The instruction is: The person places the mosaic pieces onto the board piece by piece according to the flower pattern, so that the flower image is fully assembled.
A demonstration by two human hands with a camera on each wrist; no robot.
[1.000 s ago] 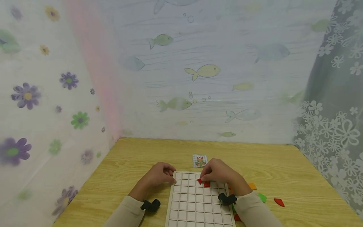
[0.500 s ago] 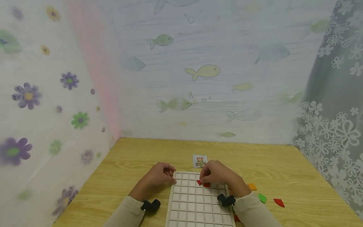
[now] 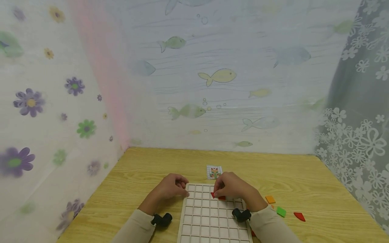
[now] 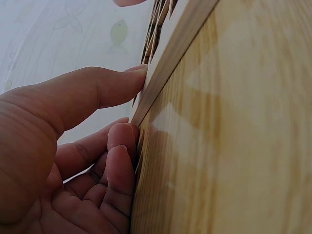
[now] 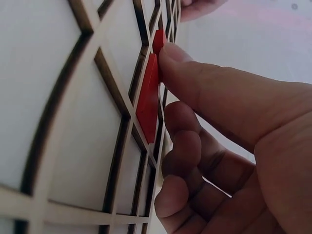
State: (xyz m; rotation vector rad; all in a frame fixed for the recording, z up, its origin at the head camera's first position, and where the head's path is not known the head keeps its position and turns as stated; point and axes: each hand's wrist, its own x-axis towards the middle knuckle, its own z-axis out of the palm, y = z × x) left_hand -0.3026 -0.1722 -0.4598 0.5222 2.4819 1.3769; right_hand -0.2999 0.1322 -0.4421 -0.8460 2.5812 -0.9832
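Note:
A pale wooden grid board (image 3: 206,219) lies on the table in front of me. My left hand (image 3: 183,190) grips the board's far left corner. In the left wrist view its thumb (image 4: 97,90) sits on the board's frame (image 4: 175,39) and the curled fingers press against its side. My right hand (image 3: 216,192) is over the board's far rows and pinches a small red piece (image 3: 213,195) beside a second red piece (image 3: 222,198) lying in a cell. In the right wrist view the thumb (image 5: 204,83) presses at the red pieces (image 5: 148,105); the index finger is hidden.
A small picture card (image 3: 214,171) lies just beyond the board. Loose orange (image 3: 270,199), green (image 3: 281,212) and red (image 3: 299,216) pieces lie on the wooden table (image 3: 304,179) to the right. Patterned curtains close in the left, back and right sides.
The right hand has edged slightly left over the red pieces. The left hand and the board stay where they were.

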